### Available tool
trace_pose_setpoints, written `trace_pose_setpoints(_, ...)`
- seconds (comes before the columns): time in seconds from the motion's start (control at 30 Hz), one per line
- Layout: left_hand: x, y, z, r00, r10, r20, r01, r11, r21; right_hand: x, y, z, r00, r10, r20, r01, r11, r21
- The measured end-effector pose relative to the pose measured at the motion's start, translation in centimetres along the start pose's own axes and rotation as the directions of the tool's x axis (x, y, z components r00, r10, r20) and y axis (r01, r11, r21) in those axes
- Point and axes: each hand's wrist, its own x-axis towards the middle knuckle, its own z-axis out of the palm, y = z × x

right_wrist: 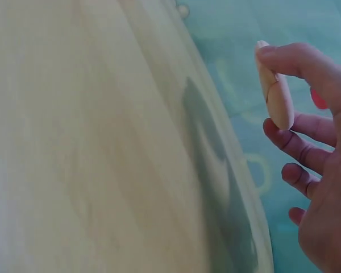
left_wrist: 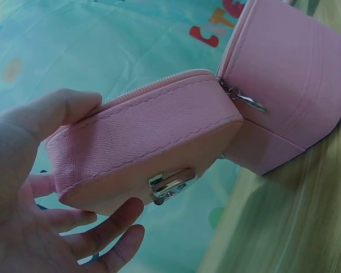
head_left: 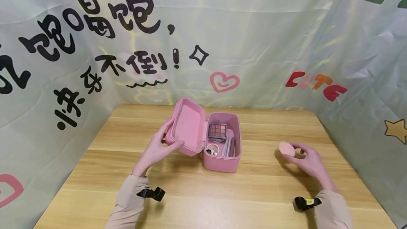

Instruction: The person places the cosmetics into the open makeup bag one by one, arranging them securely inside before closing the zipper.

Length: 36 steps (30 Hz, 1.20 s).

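A pink zip-up cosmetic case stands upright on the wooden table, its lid swung out to the left. My left hand holds that lid at its outer end, thumb over the zipped rim and fingers beneath. In the left wrist view, a metal-fitted handle shows on the lid's outside. Inside the case lie an eyeshadow palette, slim tubes and a small round item. Well to the right, my right hand pinches a round pink powder puff above the table, seen edge-on in the right wrist view.
The wooden table runs back to a printed cloth that also hangs along both sides. A zipper pull dangles at the case's hinge corner. Small cameras sit on both wrists.
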Motion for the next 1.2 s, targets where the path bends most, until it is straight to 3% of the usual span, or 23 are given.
trace_pose_setpoints(0.9, 0.0, 0.0, 0.1, 0.999, 0.032, -0.003, -0.032, 0.999, 0.017, 5.0, -8.5, 2.9, 0.986, -0.169, 0.019, 0.163, 0.97, 0.179)
trace_pose_setpoints(1.2, 0.1, 0.1, 0.1, 0.999, 0.035, -0.003, -0.035, 0.999, 0.035, 6.4, -10.9, 3.8, 0.962, -0.273, -0.013, 0.271, 0.944, 0.19)
